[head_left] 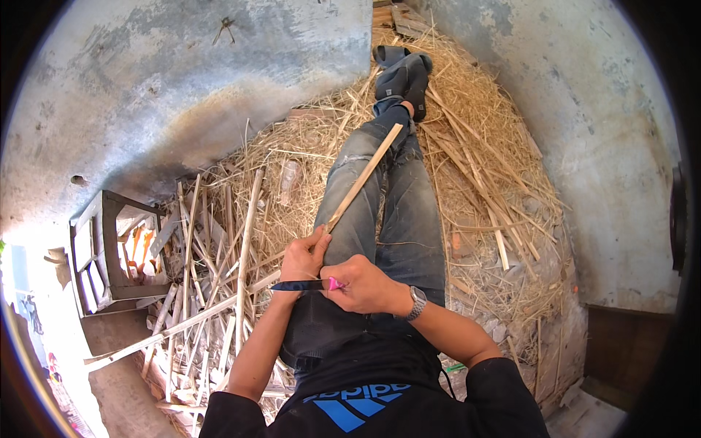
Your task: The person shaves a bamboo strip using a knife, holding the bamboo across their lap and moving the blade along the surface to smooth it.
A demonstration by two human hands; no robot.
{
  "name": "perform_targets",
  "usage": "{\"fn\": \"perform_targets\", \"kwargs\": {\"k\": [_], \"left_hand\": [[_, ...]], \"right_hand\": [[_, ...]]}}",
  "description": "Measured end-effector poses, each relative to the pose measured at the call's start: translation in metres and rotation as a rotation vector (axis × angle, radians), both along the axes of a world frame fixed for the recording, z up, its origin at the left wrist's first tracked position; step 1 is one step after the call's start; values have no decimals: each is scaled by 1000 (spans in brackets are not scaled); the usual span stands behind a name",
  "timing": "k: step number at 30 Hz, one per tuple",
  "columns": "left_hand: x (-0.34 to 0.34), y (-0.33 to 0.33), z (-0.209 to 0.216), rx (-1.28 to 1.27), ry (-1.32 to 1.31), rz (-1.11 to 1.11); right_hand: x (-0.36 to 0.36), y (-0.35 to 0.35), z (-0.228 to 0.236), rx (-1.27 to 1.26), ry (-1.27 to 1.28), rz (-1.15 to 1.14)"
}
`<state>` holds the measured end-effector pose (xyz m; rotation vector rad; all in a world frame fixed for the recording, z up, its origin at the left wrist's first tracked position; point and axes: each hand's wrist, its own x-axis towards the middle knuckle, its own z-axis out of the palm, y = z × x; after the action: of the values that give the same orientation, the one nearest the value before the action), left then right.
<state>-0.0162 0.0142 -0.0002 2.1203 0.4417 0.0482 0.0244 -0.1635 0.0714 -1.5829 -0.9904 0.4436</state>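
Observation:
My left hand (303, 257) is closed on the lower end of a pale split-wood strip (367, 170), which may be bamboo. The strip lies slantwise along my outstretched legs, its far end near my ankles. In my closed right hand (367, 286) is a knife with a pink handle (335, 284). Its dark blade (298, 285) points left and passes across my left wrist area in the picture; whether it touches cannot be told. A watch (418, 303) sits on my right wrist.
Straw and shavings (310, 139) cover the floor around my legs. Long strips (248, 248) lie piled on the left, more strips (485, 182) on the right. A dark box-like frame (109, 248) stands at left. Grey walls (577, 146) rise on both sides.

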Motion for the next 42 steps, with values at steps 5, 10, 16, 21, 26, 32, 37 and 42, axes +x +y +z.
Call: {"fn": "perform_targets", "kwargs": {"k": [5,10,16,21,26,32,37,42], "left_hand": [[-6,31,-11,-284,14,-154],[-2,24,30,-571,303,-77],[5,26,35,-575,345,-92],[7,31,30,-624,369,-76],[5,33,29,-662,399,-69],[7,30,40,-648,394,-74],[-2,39,39,-713,460,-56],[7,32,45,-697,428,-59]], "right_hand": [[49,-20,23,-76,254,-539],[132,-83,-24,-459,-135,-1050],[155,-52,-59,-393,-63,-911],[104,-10,-91,-350,-276,-658],[77,-14,-76,-538,-228,-572],[139,-33,-81,-532,-234,-871],[131,-52,-87,-454,-109,-684],[180,-59,-72,-537,6,-718]]}}
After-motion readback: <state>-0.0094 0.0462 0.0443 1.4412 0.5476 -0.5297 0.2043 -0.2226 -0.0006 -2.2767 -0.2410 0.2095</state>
